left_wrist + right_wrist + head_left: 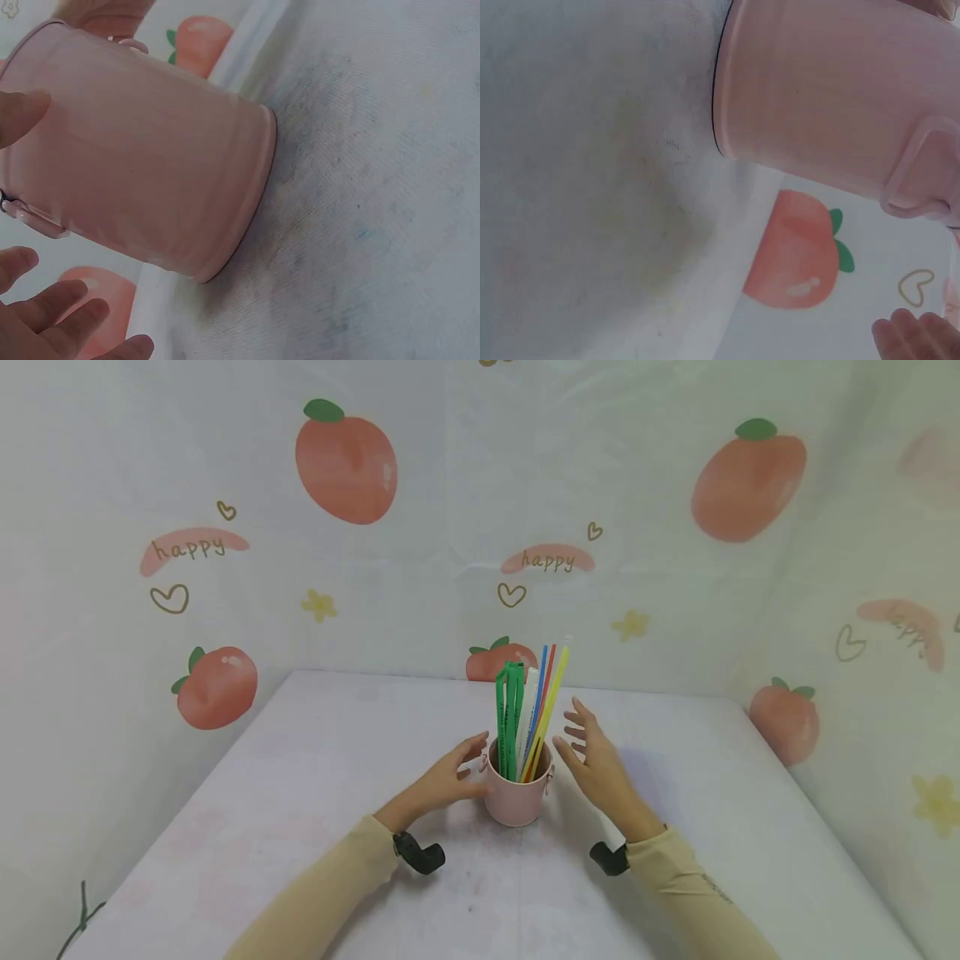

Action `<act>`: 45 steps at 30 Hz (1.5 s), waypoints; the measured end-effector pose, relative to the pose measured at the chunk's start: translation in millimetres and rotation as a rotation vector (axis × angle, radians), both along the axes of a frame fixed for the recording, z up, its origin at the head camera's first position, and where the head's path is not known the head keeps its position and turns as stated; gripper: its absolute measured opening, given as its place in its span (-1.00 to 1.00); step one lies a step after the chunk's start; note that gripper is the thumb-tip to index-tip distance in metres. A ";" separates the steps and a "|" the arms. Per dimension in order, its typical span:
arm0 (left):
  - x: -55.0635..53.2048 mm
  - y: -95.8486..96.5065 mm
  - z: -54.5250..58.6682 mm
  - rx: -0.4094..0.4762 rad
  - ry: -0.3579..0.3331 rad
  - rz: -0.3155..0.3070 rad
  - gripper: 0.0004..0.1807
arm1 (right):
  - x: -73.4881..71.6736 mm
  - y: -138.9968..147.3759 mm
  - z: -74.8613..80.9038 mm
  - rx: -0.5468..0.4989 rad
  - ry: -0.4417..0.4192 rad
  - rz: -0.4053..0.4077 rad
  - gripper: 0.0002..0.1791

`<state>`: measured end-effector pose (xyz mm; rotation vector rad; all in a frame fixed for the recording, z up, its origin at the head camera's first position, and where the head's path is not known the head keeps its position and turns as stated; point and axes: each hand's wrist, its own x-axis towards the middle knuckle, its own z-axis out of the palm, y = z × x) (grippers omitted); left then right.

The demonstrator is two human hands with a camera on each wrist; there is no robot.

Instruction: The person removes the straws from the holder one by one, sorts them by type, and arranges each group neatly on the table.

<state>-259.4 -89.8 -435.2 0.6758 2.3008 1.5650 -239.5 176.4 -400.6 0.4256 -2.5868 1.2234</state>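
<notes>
A pink bucket [513, 803] with small side handles stands upright on the table in the head view. Long thin sticks rise out of it: green ones [510, 718] with dark print, white ones [529, 702], and blue, red and yellow ones [553, 693]. My left hand [447, 777] is at the bucket's left side, fingers spread, thumb overlapping its front. To the right, my right hand [594, 764] is held apart from the bucket with fingers loosely extended. The left wrist view shows the bucket wall [150, 150] between thumb and fingers, with the fingers off its surface.
A pale cloth covers the table [480, 902]. Behind and beside it hangs a white curtain [450, 468] printed with peaches, hearts and "happy". Each wrist wears a dark camera mount [420, 853]. A thin green strand [82, 906] shows at the lower left.
</notes>
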 end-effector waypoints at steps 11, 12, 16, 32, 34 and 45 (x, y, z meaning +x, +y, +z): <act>1.5 4.4 -8.8 -0.012 -0.004 -0.025 0.05 | -1.0 -5.2 -8.6 -0.168 -0.028 0.055 -0.18; 1.7 4.8 -9.2 -0.013 -0.005 -0.023 0.04 | -1.4 -5.6 -9.5 -0.180 -0.026 0.055 -0.19; 3.6 6.5 -8.1 -0.012 -0.029 -0.014 0.05 | -3.1 -7.3 -11.3 -0.228 -0.025 0.053 -0.23; 1.1 6.0 -11.4 0.053 -0.103 -0.016 0.02 | -10.4 -17.2 -8.8 -0.433 -0.171 0.047 -0.51; 0.6 5.8 -12.6 0.063 -0.111 -0.015 0.00 | -10.8 -18.5 -7.9 -0.444 -0.177 0.040 -0.53; -3.1 5.7 -17.9 0.055 -0.129 -0.001 -0.03 | -14.3 -21.8 -6.7 -0.498 -0.201 0.019 -0.60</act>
